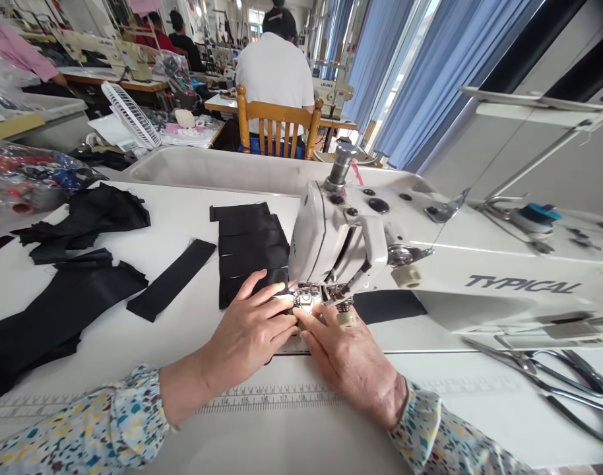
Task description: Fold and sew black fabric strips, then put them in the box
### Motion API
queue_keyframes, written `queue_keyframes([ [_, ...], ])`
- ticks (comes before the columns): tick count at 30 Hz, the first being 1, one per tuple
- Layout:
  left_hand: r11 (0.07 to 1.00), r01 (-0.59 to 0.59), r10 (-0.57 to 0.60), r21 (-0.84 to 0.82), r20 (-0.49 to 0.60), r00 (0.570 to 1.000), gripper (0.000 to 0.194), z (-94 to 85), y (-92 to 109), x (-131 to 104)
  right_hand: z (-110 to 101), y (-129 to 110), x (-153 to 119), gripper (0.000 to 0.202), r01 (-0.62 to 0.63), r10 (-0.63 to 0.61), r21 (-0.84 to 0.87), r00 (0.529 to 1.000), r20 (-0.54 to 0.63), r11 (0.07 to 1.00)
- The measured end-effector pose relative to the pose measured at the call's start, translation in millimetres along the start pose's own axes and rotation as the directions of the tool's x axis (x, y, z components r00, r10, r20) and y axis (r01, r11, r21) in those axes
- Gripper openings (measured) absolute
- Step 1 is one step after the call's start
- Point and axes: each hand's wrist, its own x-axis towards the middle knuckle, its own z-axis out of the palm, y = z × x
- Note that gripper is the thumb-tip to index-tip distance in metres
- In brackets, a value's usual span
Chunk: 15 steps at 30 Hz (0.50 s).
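A white sewing machine [326,231] reaches in from the right, its lit needle area at the middle. My left hand [254,326] lies with fingers spread on black fabric just left of the presser foot. My right hand [348,353] is at the foot's front right, its fingertips close to the left ones; what lies under them is mostly hidden. Overlapping black strips [252,244] lie behind my left hand. Another dark piece [390,307] rests under the machine arm. A single black strip [173,279] lies slantwise farther left.
Black fabric pieces [59,310] cover the left of the table. Scissors [543,379] lie at the right. A printed ruler [252,399] crosses the front. A white trough [217,170] borders the back. A person in white [276,72] sits beyond.
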Motion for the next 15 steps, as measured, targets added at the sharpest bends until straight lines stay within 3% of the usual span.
queue_keyframes([
  [15,1.0,0.008,-0.008,-0.006,-0.002,1.0,0.027,0.7,-2.3,1.3,0.6,1.5,2.0,0.04,0.02,-0.021,-0.028,0.999,-0.038,0.999],
])
